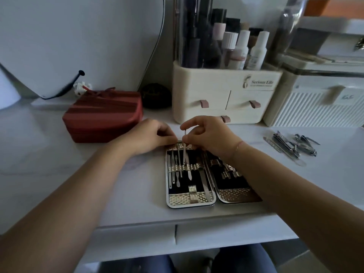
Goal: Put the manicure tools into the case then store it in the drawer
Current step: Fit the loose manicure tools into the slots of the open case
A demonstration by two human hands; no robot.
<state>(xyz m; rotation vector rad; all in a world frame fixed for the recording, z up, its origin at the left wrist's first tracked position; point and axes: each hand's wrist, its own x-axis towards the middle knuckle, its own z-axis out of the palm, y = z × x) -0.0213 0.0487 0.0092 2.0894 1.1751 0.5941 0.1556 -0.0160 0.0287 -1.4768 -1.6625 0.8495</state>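
R hand (208,134) pinches thin tool (184,148); L hand (149,135) closed, steadying case (190,201) at 12 o'clock edge. Slide tip straight under the loop strap (184,167), w/o nudging neighbours. Loose tools (291,146) wait at 3 o'clock.

Only thing I can actually read is "Serious Life" on the front of my cream makeup organizer (226,91); the tiny line underneath is too blurry.

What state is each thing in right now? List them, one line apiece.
Manicure case: open flat on the desk, partly filled.
Thin metal tool: pinched in the right hand, tip down at the case's strap.
Left hand: resting at the case's top edge; whether it grips anything is unclear.
Loose tools: piled on the desk, outside the case.
Desk drawer: closed.
Organizer drawers: closed.
Red pouch: closed.
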